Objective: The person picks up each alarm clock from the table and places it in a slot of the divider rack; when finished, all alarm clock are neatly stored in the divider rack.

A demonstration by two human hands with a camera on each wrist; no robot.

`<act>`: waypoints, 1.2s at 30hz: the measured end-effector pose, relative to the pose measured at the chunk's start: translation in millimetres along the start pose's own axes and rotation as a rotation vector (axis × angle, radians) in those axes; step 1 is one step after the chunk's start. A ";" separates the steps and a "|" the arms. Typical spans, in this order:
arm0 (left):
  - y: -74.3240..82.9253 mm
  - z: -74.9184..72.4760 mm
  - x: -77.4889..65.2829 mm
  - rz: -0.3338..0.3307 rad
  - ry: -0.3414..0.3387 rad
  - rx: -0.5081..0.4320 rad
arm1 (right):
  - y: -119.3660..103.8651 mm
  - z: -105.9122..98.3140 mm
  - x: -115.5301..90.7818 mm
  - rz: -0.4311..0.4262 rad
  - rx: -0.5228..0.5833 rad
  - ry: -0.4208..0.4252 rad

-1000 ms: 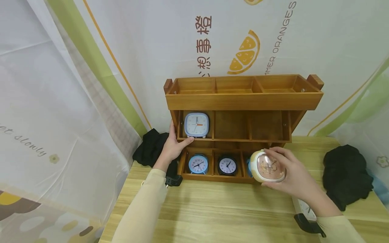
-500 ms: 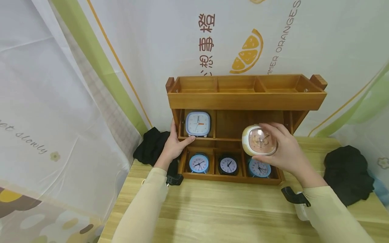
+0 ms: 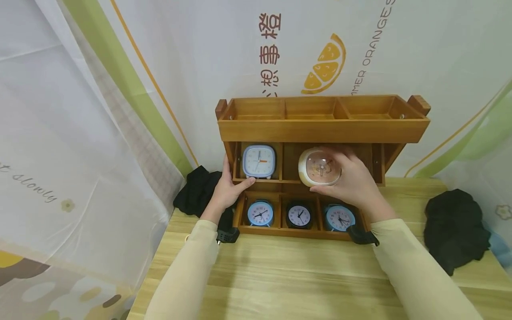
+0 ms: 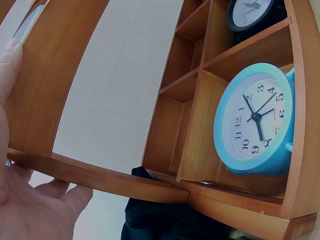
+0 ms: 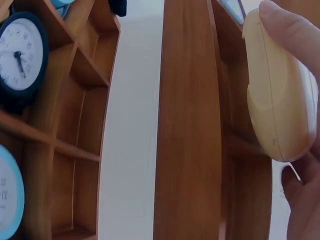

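In the head view my right hand [image 3: 354, 178] grips a rounded cream and white alarm clock [image 3: 320, 168] with a pinkish face, in front of the middle tier's centre compartment. The right wrist view shows the clock's smooth cream back [image 5: 277, 95], thumb on one end and fingers at the other. My left hand [image 3: 230, 193] grips the left side of the tiered wooden rack [image 3: 320, 132], thumb on the middle tier's front edge, fingers behind the side panel. Just above that thumb stands a pale blue square alarm clock [image 3: 259, 162] in the left compartment.
The bottom tier holds a blue round clock [image 3: 261, 214], a black clock [image 3: 299, 216] and another blue clock [image 3: 340, 218]. Black cloth [image 3: 198, 191] lies left of the rack, and a black cloth bundle [image 3: 456, 231] lies right. A printed curtain [image 3: 192, 58] hangs behind.
My right hand has carried the cream clock up and left, from before the bottom right compartment to the middle tier's centre. My left hand has stayed on the rack.
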State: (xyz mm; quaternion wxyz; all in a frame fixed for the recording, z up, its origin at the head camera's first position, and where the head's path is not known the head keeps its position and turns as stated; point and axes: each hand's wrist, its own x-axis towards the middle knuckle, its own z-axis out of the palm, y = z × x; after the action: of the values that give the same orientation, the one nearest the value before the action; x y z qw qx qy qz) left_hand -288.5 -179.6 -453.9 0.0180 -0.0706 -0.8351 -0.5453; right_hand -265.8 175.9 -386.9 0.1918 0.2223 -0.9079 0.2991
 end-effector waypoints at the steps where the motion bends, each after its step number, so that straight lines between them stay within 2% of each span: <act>1: -0.2 -0.3 -0.2 -0.002 0.000 -0.002 | -0.6 3.3 3.6 -0.004 -0.003 -0.004; 7: -1.6 -0.6 0.2 0.007 -0.001 0.005 | -2.0 19.5 17.7 0.028 0.001 -0.036; 18: -0.6 0.2 1.8 0.004 0.002 0.015 | 1.3 35.7 27.2 0.079 -0.044 -0.052; 26: -2.6 -0.2 0.5 -0.019 0.001 0.024 | 5.8 42.1 29.6 0.016 -0.105 -0.064; 36: -5.1 -0.7 1.7 -0.005 0.006 0.021 | 5.0 46.1 23.6 -0.023 -0.141 -0.094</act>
State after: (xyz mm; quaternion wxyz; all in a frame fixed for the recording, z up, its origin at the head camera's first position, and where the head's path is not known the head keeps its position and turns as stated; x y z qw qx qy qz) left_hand -290.8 -182.1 -458.1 0.0200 -0.0668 -0.8408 -0.5368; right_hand -297.8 143.6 -412.3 0.1673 0.2324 -0.9322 0.2212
